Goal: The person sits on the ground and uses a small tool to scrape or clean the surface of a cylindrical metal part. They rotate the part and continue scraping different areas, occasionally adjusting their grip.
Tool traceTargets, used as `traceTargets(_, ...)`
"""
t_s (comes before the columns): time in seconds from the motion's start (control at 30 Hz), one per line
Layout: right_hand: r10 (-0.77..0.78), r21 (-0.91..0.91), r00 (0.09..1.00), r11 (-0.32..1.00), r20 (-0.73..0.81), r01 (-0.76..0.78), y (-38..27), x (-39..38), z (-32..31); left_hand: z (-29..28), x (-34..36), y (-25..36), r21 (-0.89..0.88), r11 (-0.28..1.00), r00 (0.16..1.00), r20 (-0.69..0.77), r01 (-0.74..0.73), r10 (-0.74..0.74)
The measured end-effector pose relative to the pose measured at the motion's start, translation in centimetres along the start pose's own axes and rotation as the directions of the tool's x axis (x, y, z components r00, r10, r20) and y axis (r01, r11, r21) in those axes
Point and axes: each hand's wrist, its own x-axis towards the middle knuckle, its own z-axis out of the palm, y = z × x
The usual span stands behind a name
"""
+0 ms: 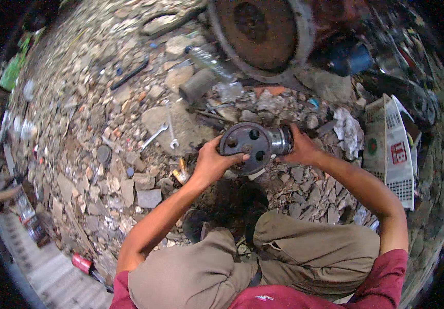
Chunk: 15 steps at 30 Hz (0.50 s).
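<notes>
Between my two hands, above the rubble in front of my knees, is a dark metal pulley (238, 135) with several round holes in its face. A shiny cylindrical metal body (280, 140) sticks out from its right side. My left hand (214, 164) is closed around the pulley's left rim, its thumb lying across the face. My right hand (303, 148) wraps around the right end of the cylindrical body; some of its fingers are hidden behind it. Left of the pulley, two wrenches, one silver wrench (155, 136) and another upright wrench (171, 129), lie on a flat stone (155, 119).
A large rusty round drum (278, 51) stands at the far side. Near it lie a clear plastic bottle (206, 58) and a grey cylinder (197, 86). A white plastic crate (393, 141) stands at the right, beside crumpled white sheeting (346, 133). Loose stones cover the ground.
</notes>
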Motion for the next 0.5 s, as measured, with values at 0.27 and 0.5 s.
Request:
traceTargets(0.27,-0.044,0.06,0.966,0.996,-0.255,0.061,9.6,-0.4,-3.1,6.8,8.5,4.4,0.147,0.964,0.969,0.143,-0.223,0.202)
traceTargets(0.5,0.095,0.198,0.989,0.978,-0.115,-0.071,11.9,1.9,-2.8,6.9,13.8,1.0,0.122,0.963,0.96,0.176,-0.239,0.216)
